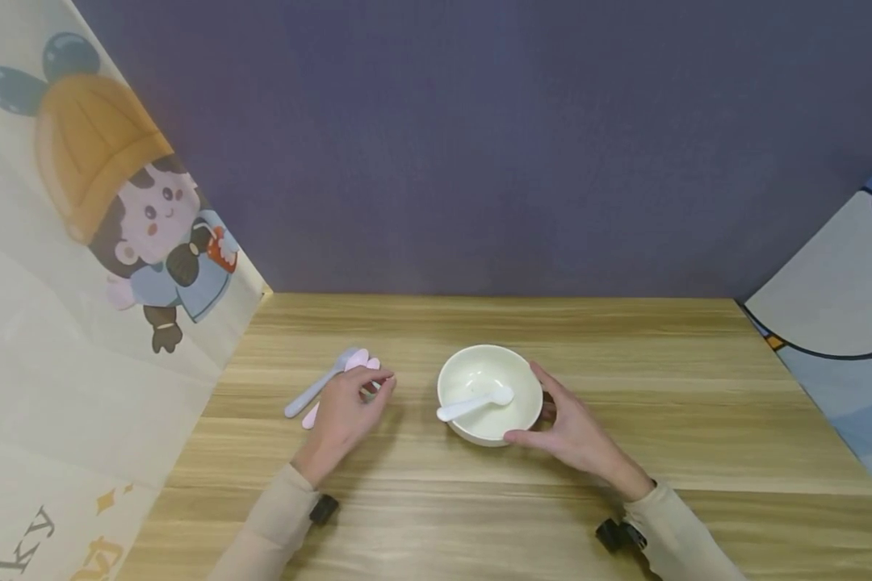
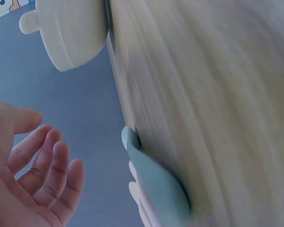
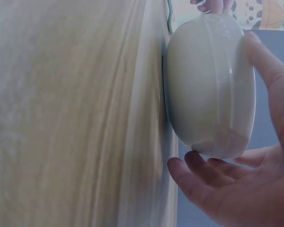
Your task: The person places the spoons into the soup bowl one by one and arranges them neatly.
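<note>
A white bowl stands on the table with a white spoon inside, its handle resting over the rim. My right hand holds the bowl at its right side, thumb at the near rim and fingers around the outer wall, as the right wrist view also shows. My left hand hovers above several spoons on the left, fingers loosely bent and holding nothing. Among these spoons are a greyish-lavender spoon, pink spoons and a green spoon. In the head view the hand partly covers them.
The wooden table ends at a dark blue back panel. Side panels with cartoon prints, a left panel and a right panel, flank it.
</note>
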`<state>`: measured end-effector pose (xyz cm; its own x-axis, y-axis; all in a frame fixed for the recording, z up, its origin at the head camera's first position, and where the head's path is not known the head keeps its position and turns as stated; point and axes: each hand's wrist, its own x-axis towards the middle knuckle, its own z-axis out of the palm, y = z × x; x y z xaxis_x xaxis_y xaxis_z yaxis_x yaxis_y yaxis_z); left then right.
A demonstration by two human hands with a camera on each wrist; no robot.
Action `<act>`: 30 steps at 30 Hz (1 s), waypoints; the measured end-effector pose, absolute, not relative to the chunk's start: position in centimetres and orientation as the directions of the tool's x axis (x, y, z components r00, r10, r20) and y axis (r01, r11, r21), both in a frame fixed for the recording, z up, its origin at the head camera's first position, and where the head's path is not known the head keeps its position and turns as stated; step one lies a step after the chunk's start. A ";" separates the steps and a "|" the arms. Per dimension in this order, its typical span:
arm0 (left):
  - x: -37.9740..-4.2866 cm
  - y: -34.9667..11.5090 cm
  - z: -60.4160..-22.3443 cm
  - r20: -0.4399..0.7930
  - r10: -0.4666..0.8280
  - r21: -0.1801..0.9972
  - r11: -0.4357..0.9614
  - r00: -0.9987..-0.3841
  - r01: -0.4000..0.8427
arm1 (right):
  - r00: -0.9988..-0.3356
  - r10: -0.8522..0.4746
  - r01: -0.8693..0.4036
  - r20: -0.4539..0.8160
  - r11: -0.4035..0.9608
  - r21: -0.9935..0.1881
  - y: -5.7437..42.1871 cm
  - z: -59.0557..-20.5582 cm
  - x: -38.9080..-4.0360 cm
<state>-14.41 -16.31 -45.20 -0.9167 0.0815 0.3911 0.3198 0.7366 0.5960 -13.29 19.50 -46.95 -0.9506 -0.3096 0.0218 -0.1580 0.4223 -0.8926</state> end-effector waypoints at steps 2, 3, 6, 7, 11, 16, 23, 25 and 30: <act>-14.4 -16.4 -45.2 0.383 0.084 0.596 0.738 -0.920 0.316 | -0.952 -0.306 -0.154 0.020 0.420 -0.895 19.6 -47.0 -13.3; -14.4 -16.5 -45.2 0.380 0.086 0.597 0.738 -0.921 0.315 | -0.952 -0.306 -0.152 0.020 0.416 -0.896 19.6 -47.0 -13.3; -14.4 -16.6 -45.2 0.371 0.076 0.616 0.726 -0.926 0.306 | -0.952 -0.305 -0.154 0.022 0.414 -0.897 19.6 -47.0 -13.3; -14.5 -16.7 -45.2 0.372 0.071 0.622 0.721 -0.926 0.305 | -0.952 -0.305 -0.155 0.024 0.414 -0.897 19.6 -47.1 -13.3; -14.6 -17.1 -45.3 0.381 0.046 0.641 0.706 -0.923 0.300 | -0.950 -0.312 -0.166 0.031 0.417 -0.894 19.6 -47.1 -13.3; -14.8 -17.8 -45.4 0.390 0.049 0.632 0.712 -0.919 0.306 | -0.949 -0.314 -0.174 0.039 0.416 -0.893 19.5 -47.2 -13.3; -14.9 -18.8 -45.2 0.367 0.013 0.634 0.729 -0.930 0.260 | -0.952 -0.305 -0.177 0.038 0.445 -0.878 19.6 -47.2 -13.4; -14.9 -19.2 -45.3 0.358 0.004 0.642 0.725 -0.934 0.249 | -0.951 -0.306 -0.179 0.039 0.444 -0.878 19.6 -47.2 -13.4; -15.1 -19.9 -45.6 0.368 -0.009 0.636 0.732 -0.930 0.245 | -0.949 -0.311 -0.183 0.045 0.433 -0.883 19.6 -47.3 -13.5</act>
<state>-15.09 -19.86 -45.64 -0.9297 -0.0087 0.3683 0.2451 0.7319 0.6358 -13.45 19.59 -47.25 -0.9495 -0.3106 0.0450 -0.1834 0.4328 -0.8827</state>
